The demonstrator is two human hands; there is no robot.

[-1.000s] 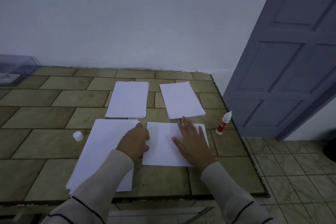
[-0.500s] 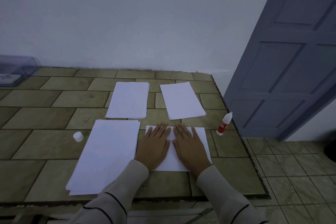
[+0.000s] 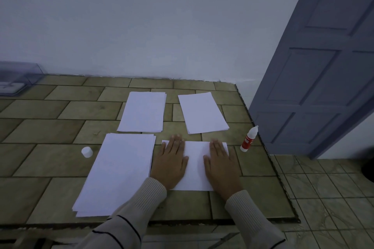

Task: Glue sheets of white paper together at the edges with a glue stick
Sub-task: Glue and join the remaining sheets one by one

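A white sheet point(image 3: 195, 164) lies near the front of the tiled table. My left hand point(image 3: 171, 162) presses flat on its left side and my right hand point(image 3: 219, 164) presses flat on its right side, fingers straight. A big stack of white paper point(image 3: 119, 172) lies just left of it. Two smaller stacks lie behind: one at the centre point(image 3: 142, 111), one to the right point(image 3: 202, 112). A red-and-white glue bottle point(image 3: 248, 139) stands uncapped at the table's right edge. Its white cap point(image 3: 87, 151) sits left of the big stack.
The tiled table point(image 3: 50, 127) ends at a dark rim on the right, close to the glue bottle. A clear plastic box point(image 3: 16, 79) sits at the far left against the white wall. A blue-grey door point(image 3: 315, 79) stands right of the table above a tiled floor.
My left hand came off the big stack onto the sheet beside my right hand. Then both hands slid apart across the sheet, left hand leftward and right hand rightward.
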